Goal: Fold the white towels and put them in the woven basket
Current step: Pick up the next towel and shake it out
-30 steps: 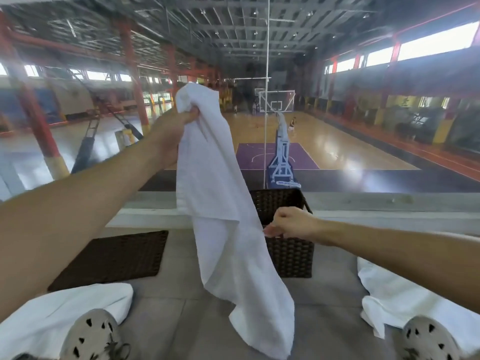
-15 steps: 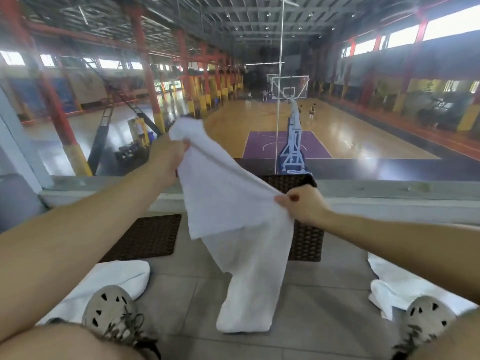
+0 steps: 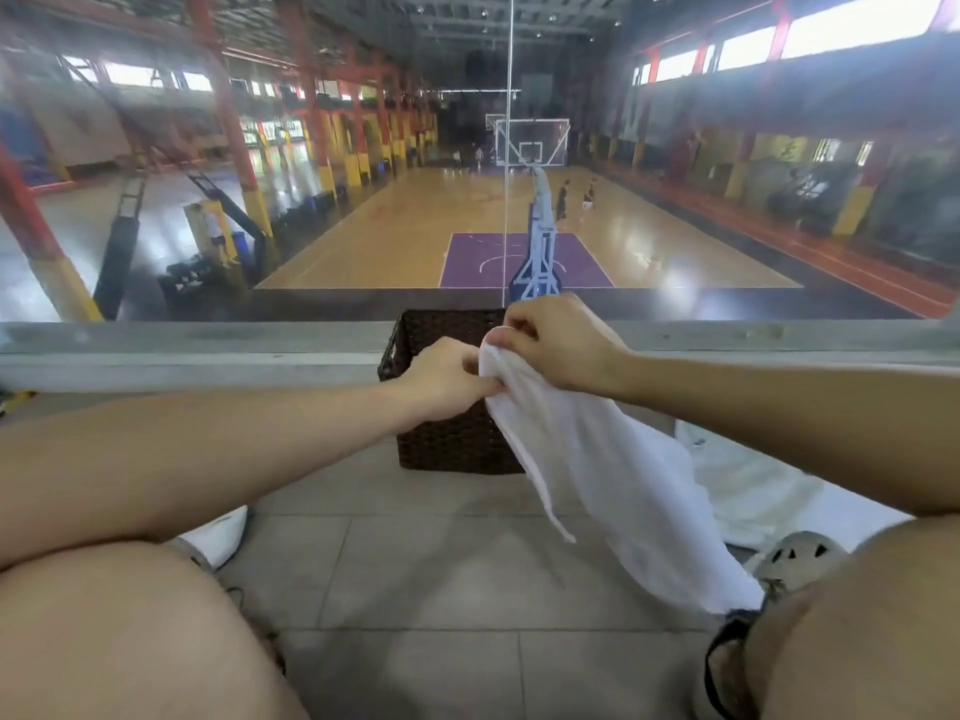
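At twelve o'clock, a seemingly limp, light white cloth towel (image 3: 613, 485) was pinched at its top edge by left hand (image 3: 441, 379) and right hand (image 3: 566, 345).

Indoor sports hall, viewed from a raised tiled floor (image 3: 441, 574) behind glass; below, wooden basketball court (image 3: 405, 226) with purple key (image 3: 582, 257), backboard (image 3: 531, 142) on a blue stand (image 3: 537, 252). Red steel columns (image 3: 228, 106) padded yellow low down; high windows (image 3: 852, 23); players (image 3: 562, 200) on court.
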Available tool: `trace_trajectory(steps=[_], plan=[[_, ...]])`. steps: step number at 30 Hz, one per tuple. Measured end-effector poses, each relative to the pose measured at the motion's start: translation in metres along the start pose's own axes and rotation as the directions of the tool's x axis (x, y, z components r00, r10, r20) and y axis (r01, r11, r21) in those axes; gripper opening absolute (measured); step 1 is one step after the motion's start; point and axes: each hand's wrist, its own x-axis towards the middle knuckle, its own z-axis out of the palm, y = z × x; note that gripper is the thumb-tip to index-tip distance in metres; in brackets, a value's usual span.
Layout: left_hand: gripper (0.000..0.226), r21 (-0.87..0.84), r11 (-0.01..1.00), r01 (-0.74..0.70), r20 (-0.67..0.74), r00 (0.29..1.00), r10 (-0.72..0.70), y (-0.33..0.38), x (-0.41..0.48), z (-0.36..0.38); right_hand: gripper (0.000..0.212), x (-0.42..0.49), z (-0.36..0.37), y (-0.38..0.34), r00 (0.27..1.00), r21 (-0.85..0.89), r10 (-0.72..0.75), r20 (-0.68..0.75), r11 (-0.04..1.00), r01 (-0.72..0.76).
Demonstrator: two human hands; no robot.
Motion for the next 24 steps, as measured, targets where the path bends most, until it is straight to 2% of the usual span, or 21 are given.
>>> trace_trajectory(steps=[2,4,6,9,12,14,15,16,17,20,22,24], plan=[[0.018,-0.033,0.998,0.05,-0.075,0.996,-0.052,-0.006,0.014,0.003,0.026,0.001,-0.008,0.005,0.998,-0.018,0.064,-0.026,0.998,-0.064],[0.017,-0.109,0.991,0.073,-0.134,0.987,-0.087,-0.012,0.021,0.0,0.007,-0.005,-0.013,0.013,0.995,0.069,0.085,0.046,0.994,-0.088],[0.017,-0.074,0.996,0.058,-0.232,0.97,-0.073,-0.016,0.023,-0.006,0.018,-0.013,-0.014,0.016,0.989,0.124,0.026,0.144,0.991,-0.044],[0.027,0.0,1.0,-0.01,-0.326,0.945,0.01,-0.02,0.021,-0.011,0.039,-0.025,-0.011,0.013,0.945,0.1,-0.061,0.322,0.995,0.031],[0.027,0.031,0.996,-0.08,-0.309,0.947,0.086,-0.017,0.013,-0.018,0.058,-0.028,-0.006,0.014,0.853,-0.152,-0.126,0.507,0.961,0.232],[0.028,0.101,0.987,-0.123,-0.299,0.943,0.148,-0.015,0.008,-0.026,0.053,-0.025,-0.002,0.018,0.829,-0.315,-0.25,0.501,0.839,0.444],[0.028,0.129,0.983,-0.133,-0.306,0.937,0.167,-0.013,0.006,-0.031,0.038,-0.023,0.0,0.019,0.805,-0.389,-0.385,0.451,0.727,0.566],[0.028,0.15,0.978,-0.143,-0.318,0.93,0.185,-0.013,0.005,-0.037,0.021,-0.021,0.0,0.022,0.751,-0.457,-0.532,0.392,0.596,0.661],[0.028,0.165,0.974,-0.153,-0.327,0.924,0.2,-0.013,0.003,-0.042,0.014,-0.019,-0.001,0.02,0.676,-0.502,-0.646,0.353,0.479,0.72],[0.034,0.234,0.956,-0.176,-0.309,0.919,0.245,-0.019,-0.001,-0.058,0.019,-0.015,-0.003,0.006,0.417,-0.464,-0.807,0.418,0.206,0.862],[0.036,0.294,0.942,-0.16,-0.299,0.921,0.249,-0.025,-0.005,-0.062,0.016,-0.016,0.004,0.001,0.318,-0.396,-0.833,0.453,0.132,0.909],[0.045,0.318,0.935,-0.156,-0.29,0.923,0.253,-0.029,-0.007,-0.063,0.021,-0.019,0.008,0.0,0.33,-0.416,-0.843,0.425,0.142,0.898]])
